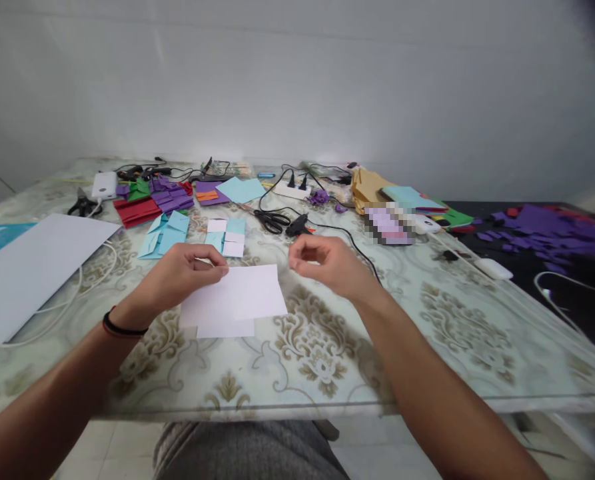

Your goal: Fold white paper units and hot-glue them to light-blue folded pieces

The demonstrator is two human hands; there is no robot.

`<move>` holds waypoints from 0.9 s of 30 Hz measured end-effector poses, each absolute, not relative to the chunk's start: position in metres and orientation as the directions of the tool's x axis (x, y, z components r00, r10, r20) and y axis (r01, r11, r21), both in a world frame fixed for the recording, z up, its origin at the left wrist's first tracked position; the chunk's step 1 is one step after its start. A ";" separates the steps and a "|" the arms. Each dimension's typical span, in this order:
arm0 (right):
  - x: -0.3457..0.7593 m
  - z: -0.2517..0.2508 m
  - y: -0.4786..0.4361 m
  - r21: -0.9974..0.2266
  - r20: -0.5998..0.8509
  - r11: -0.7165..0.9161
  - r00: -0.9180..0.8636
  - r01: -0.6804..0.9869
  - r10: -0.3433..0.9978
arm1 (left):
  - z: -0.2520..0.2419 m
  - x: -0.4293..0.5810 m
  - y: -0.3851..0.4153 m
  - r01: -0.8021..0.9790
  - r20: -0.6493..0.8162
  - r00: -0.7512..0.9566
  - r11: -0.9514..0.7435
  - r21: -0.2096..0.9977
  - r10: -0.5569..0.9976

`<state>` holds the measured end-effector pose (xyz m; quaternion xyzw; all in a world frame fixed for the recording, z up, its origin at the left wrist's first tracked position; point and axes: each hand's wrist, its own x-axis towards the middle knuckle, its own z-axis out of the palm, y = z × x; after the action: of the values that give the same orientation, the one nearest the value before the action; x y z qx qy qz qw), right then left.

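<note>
Surface: worktop (192, 387) under a pale covering with a brown-gold floral pattern, its far side near a plain grey-white wall (297, 87); tiled floor (97, 443) below the near edge. A dark surface (567, 303) adjoins at right.

Far left: blue sheet (0, 240) partly under a large white board (42, 280); white cable (77, 293) loops beside the board. Behind, black-handled cutters (82, 203) and a white power bank (105, 185), then red folded paper (136, 211) and purple folded paper (172, 197).

Centre-left: left hand (182, 273), fingers pinching the far left part of a white sheet (247, 293), which overlaps a second white sheet (226, 329) nearer the front edge. Just beyond: a light-blue folded piece (166, 233) and a blue-and-white folded piece (233, 238).

Centre: scissors (272, 222) beside a black glue gun (298, 225); power strip (292, 191) behind, two plugs seated.

Centre-right: right hand (334, 263), fingers curled towards the thumb, apart from the sheet; cannot tell whether they grip anything. Phone (388, 223) beyond; tan paper (370, 189) behind it.

Far right: purple paper scraps (552, 227) spread on the dark surface.

Writing: phone screen pixelated, illegible.
</note>
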<state>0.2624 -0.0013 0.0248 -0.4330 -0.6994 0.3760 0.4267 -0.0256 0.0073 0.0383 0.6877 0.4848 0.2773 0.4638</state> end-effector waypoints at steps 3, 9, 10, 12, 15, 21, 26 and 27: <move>0.260 0.025 -0.004 -0.881 0.333 0.383 -0.210 0.277 0.919 | 0.035 -0.023 0.007 0.456 -0.011 0.402 -0.190 0.869 0.915; 0.228 0.014 -0.021 -0.829 0.308 0.434 -0.360 0.352 0.881 | 0.026 -0.009 -0.001 0.405 0.134 0.514 -0.377 0.833 0.847; 0.224 0.012 -0.023 -0.829 0.299 0.431 -0.369 0.357 0.880 | 0.025 -0.007 -0.003 0.392 0.147 0.525 -0.392 0.832 0.838; 0.219 0.009 -0.026 -0.831 0.289 0.426 -0.378 0.358 0.880 | 0.024 -0.006 -0.005 0.375 0.161 0.548 -0.413 0.830 0.821; 0.216 0.008 -0.027 -0.826 0.306 0.443 -0.382 0.349 0.872 | 0.025 -0.006 -0.007 0.368 0.201 0.577 -0.471 0.802 0.792; 0.213 0.007 -0.030 -0.828 0.328 0.456 -0.378 0.327 0.866 | 0.027 -0.004 -0.010 0.366 0.226 0.613 -0.525 0.768 0.757; 0.219 0.009 -0.024 -0.898 0.235 0.341 -0.353 0.278 0.906 | 0.028 -0.009 -0.004 0.352 0.140 0.569 -0.394 0.849 0.810; 0.222 0.010 -0.022 -0.908 0.231 0.329 -0.346 0.260 0.910 | 0.027 -0.012 -0.002 0.348 0.115 0.554 -0.355 0.867 0.824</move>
<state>0.2222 -0.0222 0.0100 -0.4110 -0.7116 0.4081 0.3978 -0.0119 -0.0018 0.0274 0.7736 0.3790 0.2814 0.4228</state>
